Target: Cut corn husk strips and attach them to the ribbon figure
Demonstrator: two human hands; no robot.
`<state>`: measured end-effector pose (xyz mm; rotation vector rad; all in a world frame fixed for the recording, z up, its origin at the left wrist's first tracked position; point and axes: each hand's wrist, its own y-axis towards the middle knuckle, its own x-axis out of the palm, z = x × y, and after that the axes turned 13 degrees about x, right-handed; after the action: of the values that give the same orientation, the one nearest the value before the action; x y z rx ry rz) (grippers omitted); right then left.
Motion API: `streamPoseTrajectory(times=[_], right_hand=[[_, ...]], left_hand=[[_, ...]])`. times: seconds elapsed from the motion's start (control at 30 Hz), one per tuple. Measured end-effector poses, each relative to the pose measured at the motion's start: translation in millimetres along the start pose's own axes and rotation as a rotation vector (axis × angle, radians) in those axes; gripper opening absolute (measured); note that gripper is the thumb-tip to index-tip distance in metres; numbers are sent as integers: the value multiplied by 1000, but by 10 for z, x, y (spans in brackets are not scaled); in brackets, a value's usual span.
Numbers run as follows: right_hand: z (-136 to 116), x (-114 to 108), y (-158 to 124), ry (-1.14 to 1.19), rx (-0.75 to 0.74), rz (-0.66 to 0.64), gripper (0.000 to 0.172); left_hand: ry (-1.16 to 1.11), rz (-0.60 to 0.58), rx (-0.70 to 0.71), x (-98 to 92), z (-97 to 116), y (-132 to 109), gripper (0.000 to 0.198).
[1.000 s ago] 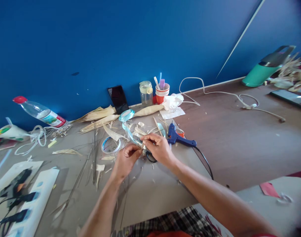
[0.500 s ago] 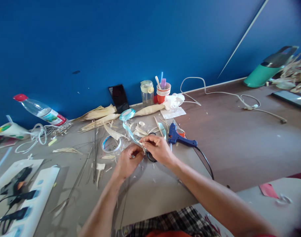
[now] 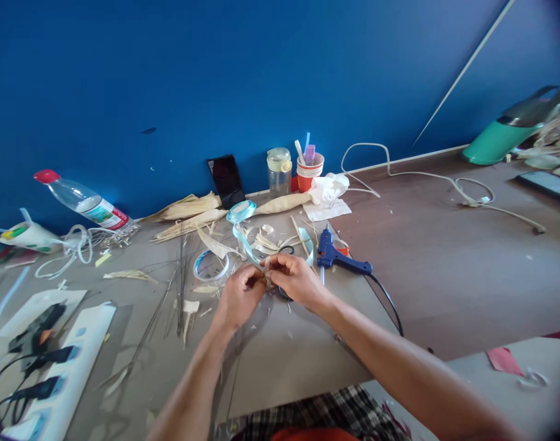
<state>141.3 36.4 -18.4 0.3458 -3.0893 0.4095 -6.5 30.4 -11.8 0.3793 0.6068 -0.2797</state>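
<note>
My left hand and my right hand meet over the near table, fingertips pinched together. Between them is a small pale piece, mostly covered by the fingers; its kind is unclear. A light blue ribbon runs from its roll down to the fingertips. Whether the ribbon is gripped or passes behind them I cannot tell. Black loops, like scissor handles, lie partly hidden behind my right hand. To its right rests a blue glue gun. A tape roll lies left of the hands.
Dried corn husks, thin wires and scraps litter the table. At the back stand a phone, a jar and paper cups. A power strip lies left, a tilted bottle behind it. A white cable crosses the right.
The view has turned slightly left, so the surroundings sit a little further right. Both hands stay together on the small piece, with the fingers shifting only slightly.
</note>
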Motion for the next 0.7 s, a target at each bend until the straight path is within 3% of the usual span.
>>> streamPoseTrajectory(times=[0.2, 0.37, 0.53, 0.7], right_hand=[[42, -9, 38, -63, -18, 64, 13], [-27, -47, 34, 36, 3, 4, 7], [-53, -53, 37, 151, 5, -43, 6], [-35, -28, 27, 177, -6, -60, 6]], left_hand=[[-8, -28, -27, 26, 37, -7, 13], [-283, -117, -157, -67, 33, 4, 19], [-485, 9, -231, -117, -78, -3, 32], [-760, -23, -350, -58, -82, 1, 35]])
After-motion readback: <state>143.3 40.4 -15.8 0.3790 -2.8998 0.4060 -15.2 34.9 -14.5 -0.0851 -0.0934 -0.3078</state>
